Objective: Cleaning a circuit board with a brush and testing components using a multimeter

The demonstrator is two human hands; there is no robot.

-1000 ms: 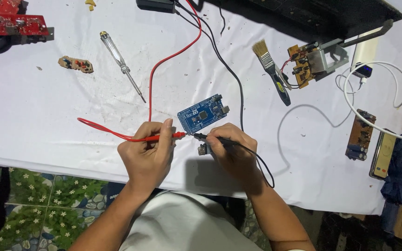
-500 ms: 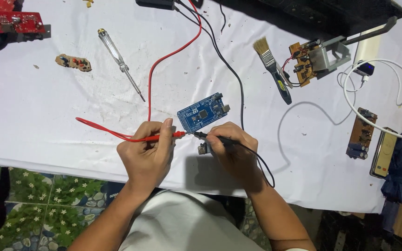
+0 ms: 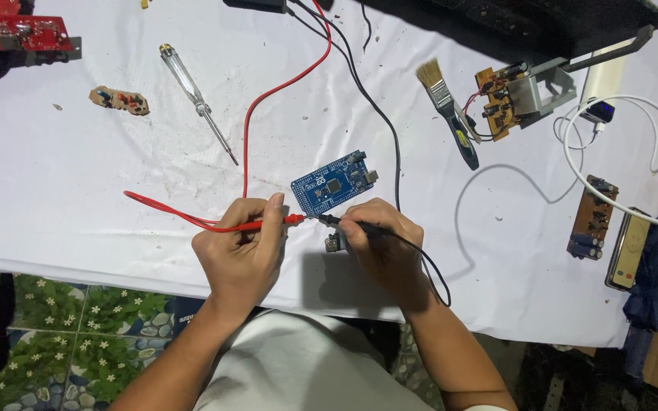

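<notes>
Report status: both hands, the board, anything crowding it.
Left hand grips red probe; right hand grips black probe. Tips meet at blue circuit board edge. Screwdriver, brush lie apart.

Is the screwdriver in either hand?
No, the screwdriver lies alone on the white cloth, far from both hands.

The red circuit board (image 3: pixel 15 33) is cut off by the top-left edge; the small grey metal component (image 3: pixel 334 243) is partly hidden by the right hand (image 3: pixel 378 243).
</notes>
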